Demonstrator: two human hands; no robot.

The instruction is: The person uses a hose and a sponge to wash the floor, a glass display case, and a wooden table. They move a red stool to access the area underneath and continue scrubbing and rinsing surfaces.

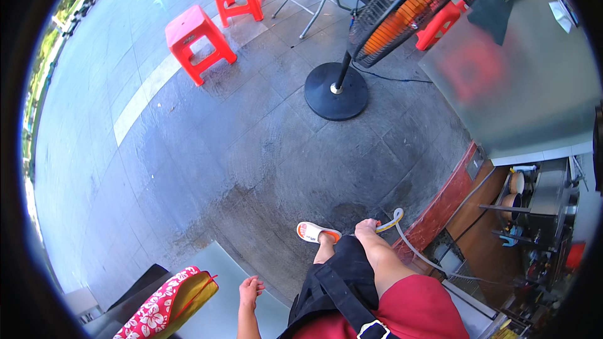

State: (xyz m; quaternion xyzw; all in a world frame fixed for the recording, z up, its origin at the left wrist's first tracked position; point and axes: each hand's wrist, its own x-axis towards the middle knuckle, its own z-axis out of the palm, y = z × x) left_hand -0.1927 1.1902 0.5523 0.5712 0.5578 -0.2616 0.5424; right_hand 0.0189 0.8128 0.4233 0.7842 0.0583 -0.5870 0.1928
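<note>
My right hand is closed around the end of a pale hose, which loops up beside it and runs right over the red stone sill into the kitchen area. Near the lower middle, my left hand is held with its fingers loosely curled; whether anything is inside them cannot be told. Left of it lies a red and white floral fabric item with a yellow inside. A white and orange slide sandal is on one foot, on the wet grey tiled floor.
A black pedestal fan stands ahead. Red plastic stools and a folding table are beyond it. A frosted panel rises at right, above the red sill. Pots stand on a metal rack.
</note>
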